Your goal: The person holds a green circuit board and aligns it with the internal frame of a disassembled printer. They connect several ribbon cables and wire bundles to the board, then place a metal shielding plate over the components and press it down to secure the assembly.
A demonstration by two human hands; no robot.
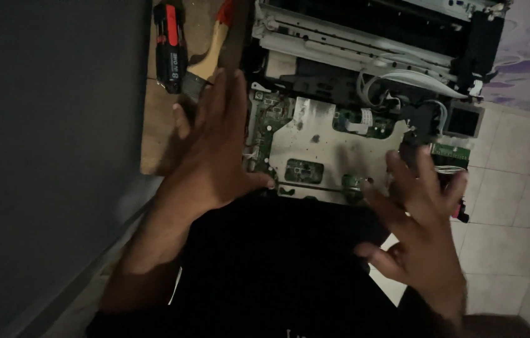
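An opened printer-like machine lies ahead, with a bare metal plate, green circuit boards and white ribbon cables exposed. My left hand rests flat with fingers spread on the machine's left side, thumb near the plate's lower edge. My right hand hovers with fingers spread over the lower right corner, holding nothing. A black panel or dark cloth covers the near part of the machine.
A red and black screwdriver set and a wooden-handled tool lie on a wooden surface at the upper left. A dark wall stands to the left. Pale floor tiles lie at the right.
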